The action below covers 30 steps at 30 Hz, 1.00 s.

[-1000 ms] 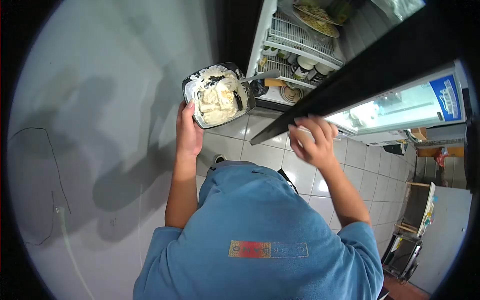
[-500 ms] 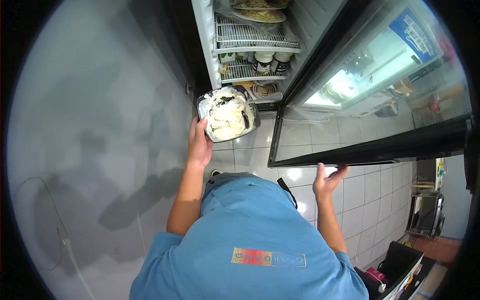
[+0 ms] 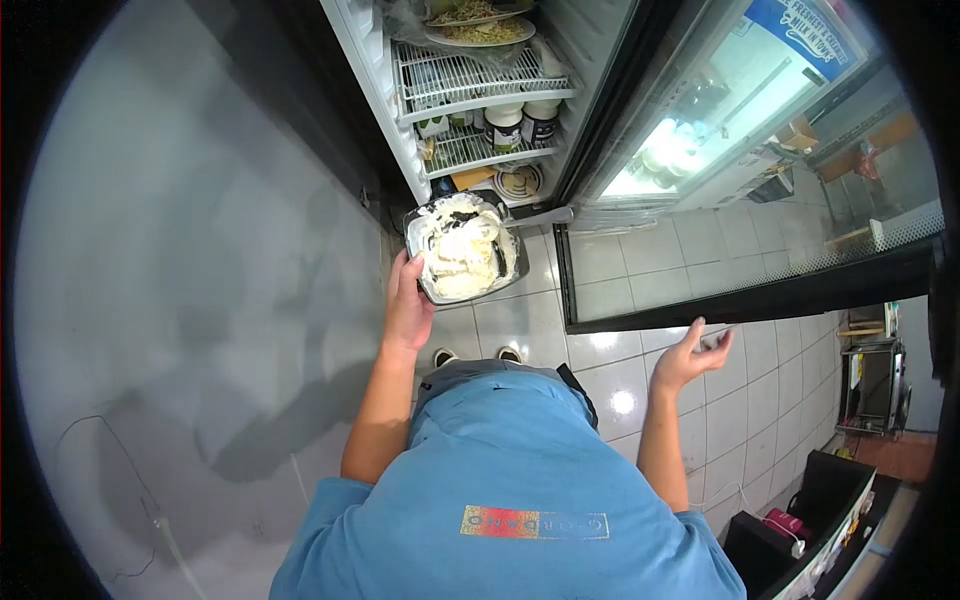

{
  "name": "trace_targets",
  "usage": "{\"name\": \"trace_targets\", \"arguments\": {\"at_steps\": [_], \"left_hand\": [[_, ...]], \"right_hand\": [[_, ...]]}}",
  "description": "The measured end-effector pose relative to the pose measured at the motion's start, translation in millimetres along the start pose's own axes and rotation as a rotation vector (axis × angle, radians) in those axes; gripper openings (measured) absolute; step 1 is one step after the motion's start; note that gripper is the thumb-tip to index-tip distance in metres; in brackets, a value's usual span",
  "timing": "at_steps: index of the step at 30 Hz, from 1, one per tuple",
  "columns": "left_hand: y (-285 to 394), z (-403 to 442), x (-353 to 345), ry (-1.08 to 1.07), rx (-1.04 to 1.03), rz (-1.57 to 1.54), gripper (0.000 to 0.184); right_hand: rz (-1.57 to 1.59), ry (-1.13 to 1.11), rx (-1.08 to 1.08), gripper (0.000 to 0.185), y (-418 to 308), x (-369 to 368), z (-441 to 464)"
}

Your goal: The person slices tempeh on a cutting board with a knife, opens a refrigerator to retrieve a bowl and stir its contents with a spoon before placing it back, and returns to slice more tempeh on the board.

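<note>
My left hand (image 3: 408,310) grips the near left side of a black square bowl (image 3: 522,262), thumb over the rim. Thick white cream (image 3: 462,250) fills part of it and smears the inner walls, with dark patches showing through. A grey strip like a utensil handle (image 3: 542,217) sticks out past the bowl's right rim. On the other side my right hand (image 3: 688,362) is held with fingers apart, holding nothing, just below the edge of the glass fridge door (image 3: 720,302); whether a fingertip touches it is unclear.
The fridge (image 3: 410,118) stands open ahead, with wire shelves, dark-labelled jars (image 3: 503,128) and plates of food (image 3: 485,32). A grey wall (image 3: 200,250) runs along the left. Tiled floor (image 3: 535,325) lies below, and a black box-like unit (image 3: 840,485) stands at lower right.
My right hand has shifted rightward along the door's edge and lowered slightly from it. The bowl in my left hand sits slightly lower and further right in view. The camera view has shifted too.
</note>
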<state>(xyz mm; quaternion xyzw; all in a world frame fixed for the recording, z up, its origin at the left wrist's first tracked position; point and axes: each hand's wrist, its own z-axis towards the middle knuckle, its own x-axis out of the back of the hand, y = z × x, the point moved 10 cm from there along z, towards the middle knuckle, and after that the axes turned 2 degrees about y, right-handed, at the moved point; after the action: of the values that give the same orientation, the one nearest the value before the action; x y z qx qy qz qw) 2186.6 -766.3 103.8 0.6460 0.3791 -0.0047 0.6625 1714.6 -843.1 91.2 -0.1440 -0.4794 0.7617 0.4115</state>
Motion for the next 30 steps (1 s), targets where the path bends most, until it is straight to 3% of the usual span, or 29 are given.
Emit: {"name": "trace_targets", "arguments": {"at_steps": [1, 3, 6, 7, 9, 10, 12, 13, 15, 20, 22, 26, 28, 30], "left_hand": [[1.8, -2.9, -0.6, 0.002, -0.009, 0.013, 0.054], [3.3, -5.0, -0.5, 0.007, -0.018, 0.024, 0.054], [4.3, -6.0, 1.7, 0.037, -0.01, 0.019, 0.054], [4.3, -5.5, 1.5, 0.026, 0.006, 0.033, 0.054], [5.2, -5.6, 2.0, 0.0, 0.039, 0.06, 0.054], [8.1, -6.2, 1.7, -0.001, 0.038, 0.061, 0.054], [11.3, -5.7, -3.0, -0.016, 0.065, 0.067, 0.054], [12.2, -5.0, -2.2, -0.013, 0.068, 0.064, 0.054], [14.8, -4.7, -1.5, -0.02, 0.065, 0.06, 0.054], [5.0, 0.6, 6.2, -0.013, 0.134, 0.041, 0.056], [-1.9, 3.7, 14.7, -0.004, 0.183, 0.106, 0.059], [-32.9, 22.3, 41.8, -0.002, 0.266, 0.104, 0.06], [-45.7, 30.6, 53.5, 0.006, 0.297, 0.109, 0.06], [-59.6, 36.4, 61.8, 0.008, 0.338, 0.153, 0.062]], "right_hand": [[0.095, 0.084, -0.254, 0.058, 30.5, 6.6, -21.0], [0.256, -0.07, -0.556, 0.043, 70.9, -15.3, -66.6], [0.353, -0.763, -0.605, 0.021, 18.2, -86.6, -111.2], [0.335, -0.981, -0.557, 0.024, -15.0, -105.9, -121.2], [0.458, -1.206, -0.504, 0.033, -59.9, -137.7, -143.4], [0.46, -1.205, -0.504, 0.033, -79.6, -145.7, -143.4], [0.461, -1.497, -0.443, 0.039, -127.7, -163.5, -164.0], [0.463, -1.493, -0.447, 0.039, -130.5, -170.1, -161.4], [0.489, -1.777, -0.412, 0.048, -140.8, -173.6, -180.4], [0.47, -1.838, -0.528, 0.054, -150.6, -172.1, -180.6], [0.414, -1.824, -0.67, 0.046, -145.2, -178.2, -188.7], [0.425, -1.751, -0.627, 0.039, -131.3, -204.6, -210.1], [0.41, -1.735, -0.703, 0.037, -118.9, -206.2, -220.5], [0.242, -1.685, -0.687, 0.034, -89.0, -213.4, -235.7]]}}
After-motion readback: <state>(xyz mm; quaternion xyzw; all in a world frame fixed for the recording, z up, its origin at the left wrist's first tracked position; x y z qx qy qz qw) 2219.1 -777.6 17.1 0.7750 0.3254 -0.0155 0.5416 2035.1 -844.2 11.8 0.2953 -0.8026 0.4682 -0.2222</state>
